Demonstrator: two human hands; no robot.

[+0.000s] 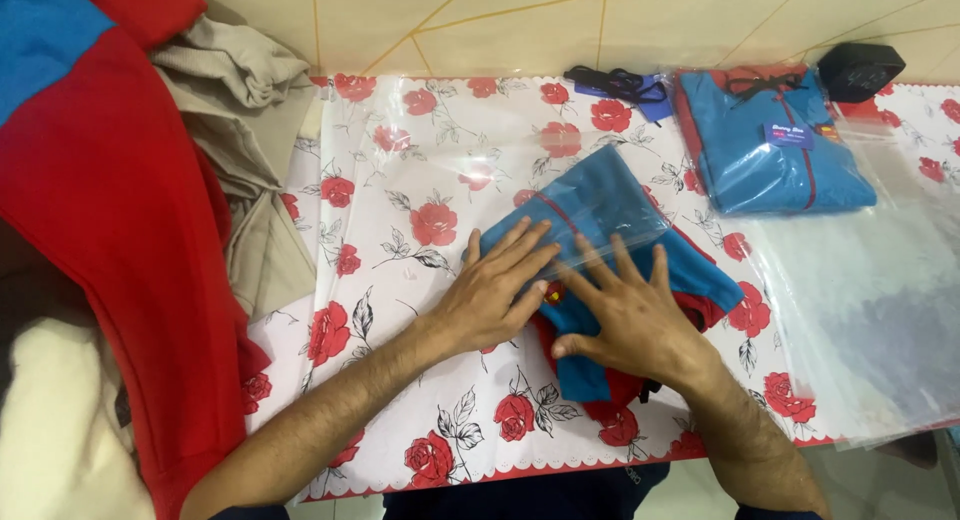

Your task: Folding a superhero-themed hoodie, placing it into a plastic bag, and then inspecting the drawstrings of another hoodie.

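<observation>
A folded blue and red garment [610,270] lies in the middle of the worktop [400,280], which wears a white cloth with red roses. The top half of the garment sits inside a clear plastic bag [480,160] that spreads out behind it. Both hands lie flat on the garment. The left hand [495,290] rests on its left edge with the grip spread, fingers pointing up and away. The right hand [630,315] rests on its middle, grip spread wide too, pinching nothing.

Behind the garment and to the right lies another blue folded garment already in a bag [770,145], with a small tag on it. A black box [860,68] sits just past that one. Right behind the garment lies a black cord [615,82]. To the right of the garment is a pile of clear empty bags [870,310], hanging over the worktop edge. Far to the left of the garment is a heap of red and blue clothes [90,200] with beige clothes [235,110] beside it.
</observation>
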